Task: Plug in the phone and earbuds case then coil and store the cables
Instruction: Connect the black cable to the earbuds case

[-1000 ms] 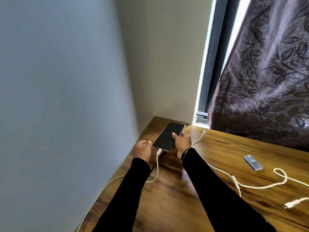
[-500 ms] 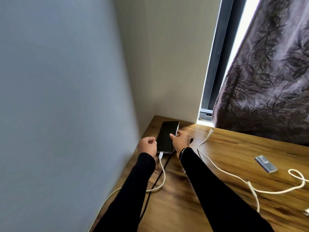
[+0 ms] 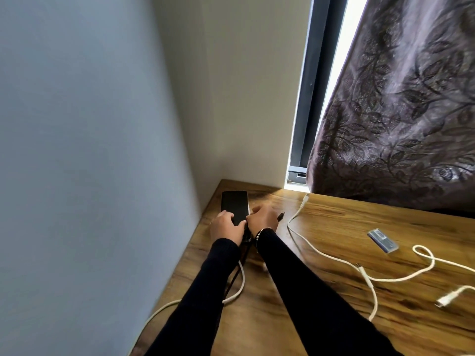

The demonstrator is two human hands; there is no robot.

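Honestly, your phone (image 3: 235, 206) is the big item, lying flat in the desk (image 3: 321, 317) corner by the wall, a slick rigid slab, so take it by its long edges, not the glass. Your left hand (image 3: 225, 228) curls over its near end and your right hand (image 3: 263, 218) curls at its side edge. Those white cables (image 3: 331, 255) sprawled to the right look light and floppy, so pinch them by the stiff plugs.

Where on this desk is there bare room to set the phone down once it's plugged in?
Bare wood lies between the right sleeve and the long white cable, and along the back edge between that cable's plug and the small clear blue-labelled case. Crowded: the left corner, where both hands hold the black phone, and the right side with looping white cables.
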